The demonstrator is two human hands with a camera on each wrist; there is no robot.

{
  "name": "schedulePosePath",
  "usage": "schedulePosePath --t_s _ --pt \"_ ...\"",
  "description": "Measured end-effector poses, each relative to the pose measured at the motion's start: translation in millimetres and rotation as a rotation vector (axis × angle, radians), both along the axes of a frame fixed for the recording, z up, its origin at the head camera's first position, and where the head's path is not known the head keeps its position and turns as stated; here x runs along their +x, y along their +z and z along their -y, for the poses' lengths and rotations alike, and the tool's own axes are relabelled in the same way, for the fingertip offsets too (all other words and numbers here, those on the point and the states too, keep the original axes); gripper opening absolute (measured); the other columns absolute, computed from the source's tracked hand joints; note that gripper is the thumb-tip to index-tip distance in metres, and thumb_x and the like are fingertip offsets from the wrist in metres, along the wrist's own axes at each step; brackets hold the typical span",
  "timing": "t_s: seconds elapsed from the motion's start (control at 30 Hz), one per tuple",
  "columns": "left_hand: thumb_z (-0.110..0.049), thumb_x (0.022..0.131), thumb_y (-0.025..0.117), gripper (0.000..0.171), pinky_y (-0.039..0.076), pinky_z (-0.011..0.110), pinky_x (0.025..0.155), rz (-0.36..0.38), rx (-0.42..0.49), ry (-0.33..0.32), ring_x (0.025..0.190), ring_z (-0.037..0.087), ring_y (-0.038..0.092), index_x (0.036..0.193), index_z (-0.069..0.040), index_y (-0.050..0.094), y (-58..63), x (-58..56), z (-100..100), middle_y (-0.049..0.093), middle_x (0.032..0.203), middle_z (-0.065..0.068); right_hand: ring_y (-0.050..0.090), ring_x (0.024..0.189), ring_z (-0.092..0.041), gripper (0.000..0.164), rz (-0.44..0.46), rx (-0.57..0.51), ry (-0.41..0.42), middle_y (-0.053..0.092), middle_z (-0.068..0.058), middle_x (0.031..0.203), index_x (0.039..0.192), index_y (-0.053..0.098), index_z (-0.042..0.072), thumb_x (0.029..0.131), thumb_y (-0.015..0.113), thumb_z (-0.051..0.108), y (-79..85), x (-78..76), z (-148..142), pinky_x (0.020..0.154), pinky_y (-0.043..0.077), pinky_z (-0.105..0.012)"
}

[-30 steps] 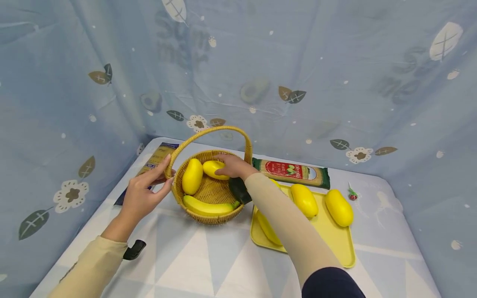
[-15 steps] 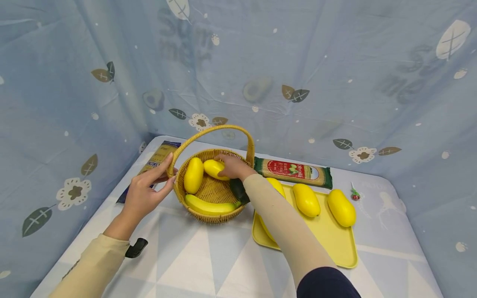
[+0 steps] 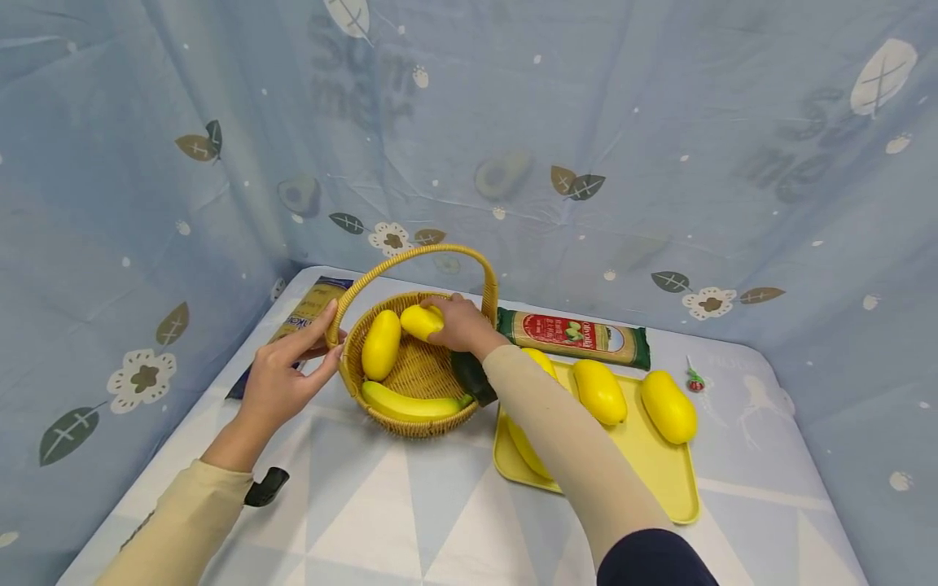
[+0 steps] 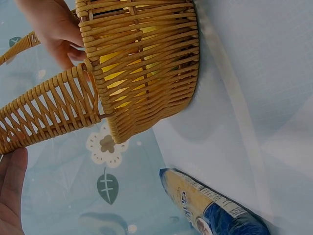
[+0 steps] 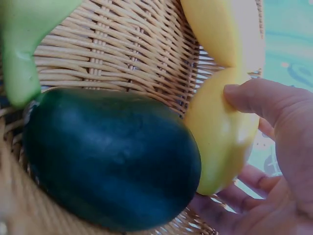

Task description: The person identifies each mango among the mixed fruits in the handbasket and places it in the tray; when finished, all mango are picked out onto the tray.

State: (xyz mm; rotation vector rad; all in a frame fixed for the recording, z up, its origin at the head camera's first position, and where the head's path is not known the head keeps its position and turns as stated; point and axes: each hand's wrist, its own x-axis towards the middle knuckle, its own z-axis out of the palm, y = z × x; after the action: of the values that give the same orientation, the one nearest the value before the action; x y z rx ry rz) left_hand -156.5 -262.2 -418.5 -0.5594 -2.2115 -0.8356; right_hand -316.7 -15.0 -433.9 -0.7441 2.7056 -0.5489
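A wicker basket (image 3: 415,427) with a tall arched handle stands on the table. My left hand (image 3: 282,378) pinches the handle's left base between thumb and fingers; only its fingertips show in the left wrist view. Inside the basket, my right hand (image 3: 463,325) holds a yellow mango (image 5: 215,127) at the back, thumb on top and fingers round its far side. Another mango (image 3: 381,346) lies at the left, and a banana (image 3: 412,404) along the front. A dark green, rounded fruit or vegetable (image 5: 115,159) sits at the right, partly hidden in the head view by my right arm.
Right of the basket, a yellow tray (image 3: 652,480) bears several yellow fruits, such as a mango (image 3: 599,392); my right forearm crosses above it. A green-and-red pasta pack (image 3: 575,336) lies behind. A blue-and-yellow pack (image 4: 205,205) lies left. A small red-and-green item (image 3: 695,380) sits far right.
My right hand has shifted slightly, and the mango under it has turned and moved a little toward the basket's back. The left hand stays on the handle.
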Motion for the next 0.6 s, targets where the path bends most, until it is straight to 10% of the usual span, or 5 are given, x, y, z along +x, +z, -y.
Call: schedulePosePath --t_s 0.6 --pt "0.01 0.077 0.081 0.08 0.05 0.005 0.082 -0.007 -0.004 0.015 0.083 0.026 0.074 0.149 -0.013 0.053 0.3 0.0 -1 0.077 0.106 0.008 0.055 0.087 -0.021 0.064 -0.202 -0.006 0.045 0.053 -0.01 0.122 0.154 0.044 0.033 0.095 0.068 0.041 16.1 31.4 -31 0.071 0.054 -0.035"
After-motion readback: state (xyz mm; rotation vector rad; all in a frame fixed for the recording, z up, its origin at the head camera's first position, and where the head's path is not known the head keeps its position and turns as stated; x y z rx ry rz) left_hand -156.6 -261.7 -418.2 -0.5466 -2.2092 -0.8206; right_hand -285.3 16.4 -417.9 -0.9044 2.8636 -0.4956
